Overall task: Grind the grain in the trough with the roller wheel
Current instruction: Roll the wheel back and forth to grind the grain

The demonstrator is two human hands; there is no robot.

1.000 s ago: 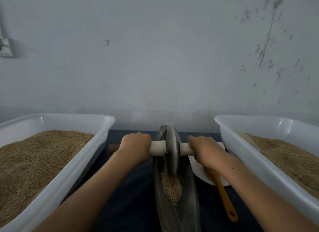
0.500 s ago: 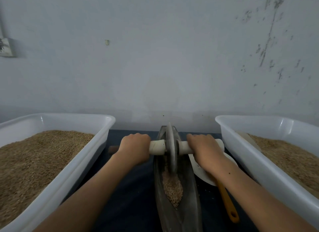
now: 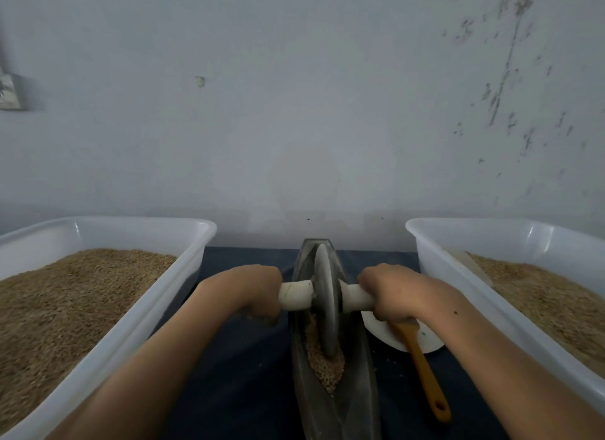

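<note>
A dark boat-shaped metal trough lies lengthwise on the dark cloth between my arms. A grey roller wheel stands upright in it, its lower rim in a small heap of brown grain. A pale axle handle runs through the wheel. My left hand grips the left end of the handle. My right hand grips the right end. Both fists are closed around it, knuckles up.
A white plastic tub full of grain stands at the left and another white tub at the right. A white plate with an orange-handled brush lies right of the trough. A grey wall is close behind.
The wheel has rolled toward me along the trough, from its far end into the grain heap. Both hands moved back with the handle.
</note>
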